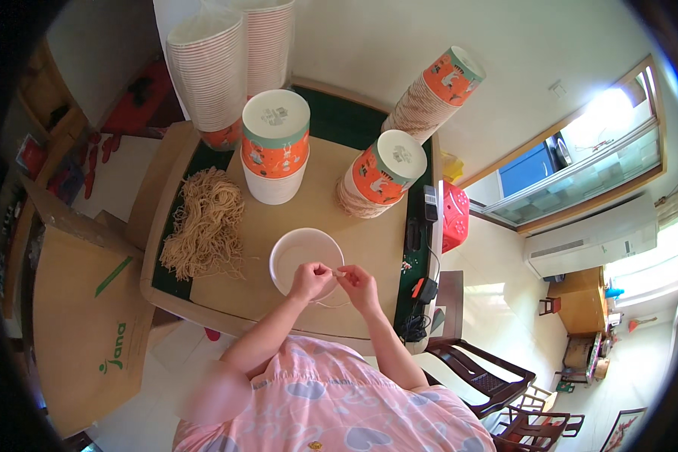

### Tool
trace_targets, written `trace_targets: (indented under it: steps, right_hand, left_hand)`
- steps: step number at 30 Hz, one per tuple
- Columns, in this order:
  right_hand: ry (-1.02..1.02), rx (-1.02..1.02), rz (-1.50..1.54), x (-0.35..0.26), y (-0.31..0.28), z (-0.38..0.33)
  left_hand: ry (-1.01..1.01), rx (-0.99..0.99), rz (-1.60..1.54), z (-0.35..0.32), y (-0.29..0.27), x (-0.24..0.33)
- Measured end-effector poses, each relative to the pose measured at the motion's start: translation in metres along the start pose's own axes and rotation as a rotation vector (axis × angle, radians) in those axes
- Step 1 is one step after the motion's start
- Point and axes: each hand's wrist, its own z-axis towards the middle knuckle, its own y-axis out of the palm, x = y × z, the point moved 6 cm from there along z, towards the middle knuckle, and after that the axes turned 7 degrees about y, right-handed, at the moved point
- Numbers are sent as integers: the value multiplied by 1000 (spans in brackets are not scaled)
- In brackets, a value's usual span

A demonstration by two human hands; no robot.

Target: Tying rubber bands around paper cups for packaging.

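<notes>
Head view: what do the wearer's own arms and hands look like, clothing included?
The left hand and right hand are both ungloved, and no sleeve covers the forearms. The person wears a pink garment patterned with greyish-purple heart shapes and paler markings. Any rings are too small to tell.

Left fingers (325,272) and right fingers (349,273) pinch close together.

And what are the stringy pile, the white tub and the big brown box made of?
The stringy pile looks like cotton or similar yarn: matt, beige, with loose strands. The white tub is probably coated paper, smooth inside with a neat rim, though plastic is possible. The big brown box seems cardboard: dull brown, with flat panels.
</notes>
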Motion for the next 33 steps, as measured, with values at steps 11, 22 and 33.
trace_targets:
  steps: [11,22,33]
  right_hand:
    - [-220,39,-420,-40,3,-5]
    - [-238,82,-484,-42,3,-7]
    - [-194,56,-486,-50,2,-9]
  left_hand:
    - [-99,-54,-227,-1,-4,9]
    - [293,-7,242,-6,-1,56]
    - [179,-6,98,-5,-12,45]
